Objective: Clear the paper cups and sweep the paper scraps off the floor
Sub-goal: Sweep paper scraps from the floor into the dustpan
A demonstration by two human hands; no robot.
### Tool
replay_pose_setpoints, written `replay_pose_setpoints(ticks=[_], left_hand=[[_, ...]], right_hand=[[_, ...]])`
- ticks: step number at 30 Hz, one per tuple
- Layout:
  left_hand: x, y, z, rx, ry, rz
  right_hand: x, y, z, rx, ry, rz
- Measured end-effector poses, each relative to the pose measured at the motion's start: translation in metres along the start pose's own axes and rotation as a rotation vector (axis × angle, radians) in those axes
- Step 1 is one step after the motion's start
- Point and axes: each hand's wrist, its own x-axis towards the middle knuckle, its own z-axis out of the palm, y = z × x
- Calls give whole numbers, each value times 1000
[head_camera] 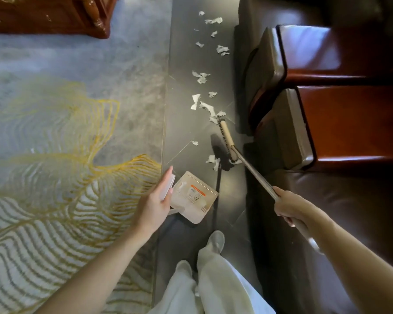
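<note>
Two hands are working: the right hand [288, 206] is gripping the broom [227, 141] handle. The left hand [156, 200] is clasping the dustpan [195, 200] handle, paper scraps [204, 105] lying beyond its fingers.

Dim indoor light, glare on the sofa arms [309, 45], fisheye bending at edges, perhaps slightly soft focus

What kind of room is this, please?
Most likely a home living room: dark leather sofas with wooden armrests line a tiled floor, beside a grey rug with a gold leaf pattern and carved wooden furniture.
</note>
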Motion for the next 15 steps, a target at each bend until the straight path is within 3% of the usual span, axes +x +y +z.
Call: replay_pose_setpoints(ticks=[8, 15], left_hand=[[119, 17, 41, 52, -40, -62], [176, 22, 52, 64, -26, -131]], right_hand=[[59, -1, -38, -24, 18, 62], [60, -33, -13, -2, -182, -20]])
